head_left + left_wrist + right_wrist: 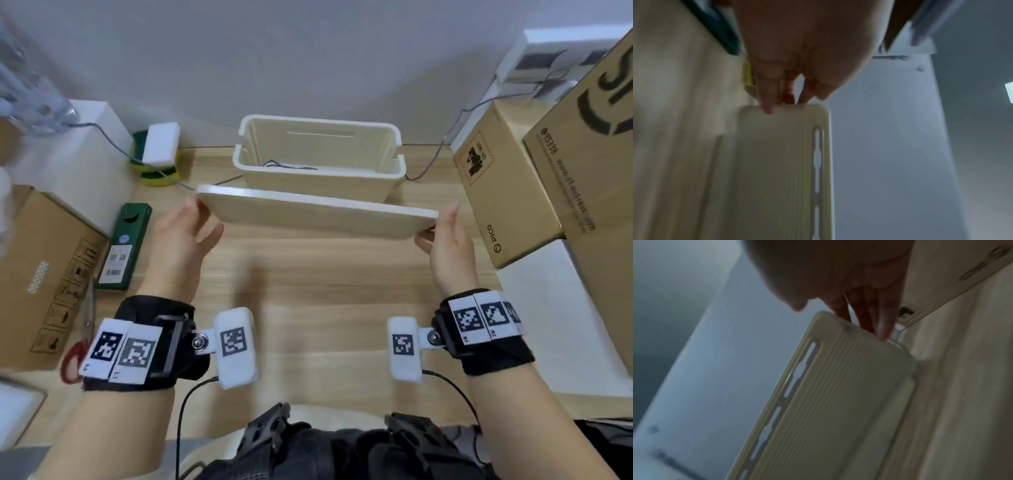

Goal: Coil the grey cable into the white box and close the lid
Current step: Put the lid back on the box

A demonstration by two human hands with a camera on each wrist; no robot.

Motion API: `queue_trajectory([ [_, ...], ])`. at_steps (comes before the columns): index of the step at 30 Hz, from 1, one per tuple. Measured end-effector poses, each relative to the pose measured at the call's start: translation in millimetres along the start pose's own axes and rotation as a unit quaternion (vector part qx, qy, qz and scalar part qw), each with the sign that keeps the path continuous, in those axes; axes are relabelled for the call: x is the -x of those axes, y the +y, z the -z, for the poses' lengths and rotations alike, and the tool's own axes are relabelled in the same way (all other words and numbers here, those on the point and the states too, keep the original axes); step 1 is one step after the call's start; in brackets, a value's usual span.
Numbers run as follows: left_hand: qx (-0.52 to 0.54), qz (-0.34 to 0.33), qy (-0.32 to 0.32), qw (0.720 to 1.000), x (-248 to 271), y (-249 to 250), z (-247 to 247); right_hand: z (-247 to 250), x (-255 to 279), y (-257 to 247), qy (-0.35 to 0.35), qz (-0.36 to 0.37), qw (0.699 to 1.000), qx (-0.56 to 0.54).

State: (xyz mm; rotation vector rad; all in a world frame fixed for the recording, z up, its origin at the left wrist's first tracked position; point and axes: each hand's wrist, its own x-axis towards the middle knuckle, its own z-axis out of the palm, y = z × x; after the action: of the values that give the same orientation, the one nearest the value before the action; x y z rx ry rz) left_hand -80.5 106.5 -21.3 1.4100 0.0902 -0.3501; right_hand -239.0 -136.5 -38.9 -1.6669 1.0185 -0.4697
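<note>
- The wooden table carries one white box at 12 o'clock, open-topped, its long axis running from 9 to 3 o'clock.
- Cardboard boxes: two stacked at 2 to 3 o'clock, one at 8 o'clock.
- One lid, off the box and held in the air just on the near side of it, lies nearly flat with its long axis also 9 to 3 o'clock, the right end a little nearer the person.
- Two hands: the left hand grips the lid's 9 o'clock end, the right hand its 3 o'clock end, fingers and thumb of each clamped over the edge.
- One grey cable shows partly inside the box; strands trail out toward 10 and 2 o'clock.
- Only the wrist views show the lid's ribbed underside and the row of slots along one long edge; only the head view shows the box and cable.
</note>
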Motion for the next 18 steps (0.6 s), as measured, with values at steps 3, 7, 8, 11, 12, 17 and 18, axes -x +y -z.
queue_trajectory([
  [3, 0.169, -0.057, -0.005, 0.984, -3, 17, -19, -12, -12, -28, 0.03, 0.013, 0.984, -0.175],
  [7, 0.147, -0.076, 0.036, 0.986, -24, 27, -35, -18, -36, -48, 0.058, 0.014, 0.983, -0.173],
  [8, 0.128, -0.066, 0.05, 0.988, -34, 28, -37, -19, -45, -51, 0.058, 0.014, 0.985, -0.163],
  [11, 0.083, -0.03, 0.058, 0.994, -64, 32, -49, -24, -69, -60, 0.062, -0.019, 0.982, -0.178],
  [12, 0.072, -0.017, 0.052, 0.996, -75, 34, -54, -26, -80, -62, 0.067, -0.04, 0.978, -0.193],
  [17, -0.004, 0.059, -0.013, 0.998, -142, 32, -68, -40, -132, -65, 0.067, -0.083, 0.986, -0.13],
  [18, -0.031, 0.072, -0.024, 0.997, -152, 31, -71, -45, -140, -65, 0.059, -0.07, 0.99, -0.104],
])
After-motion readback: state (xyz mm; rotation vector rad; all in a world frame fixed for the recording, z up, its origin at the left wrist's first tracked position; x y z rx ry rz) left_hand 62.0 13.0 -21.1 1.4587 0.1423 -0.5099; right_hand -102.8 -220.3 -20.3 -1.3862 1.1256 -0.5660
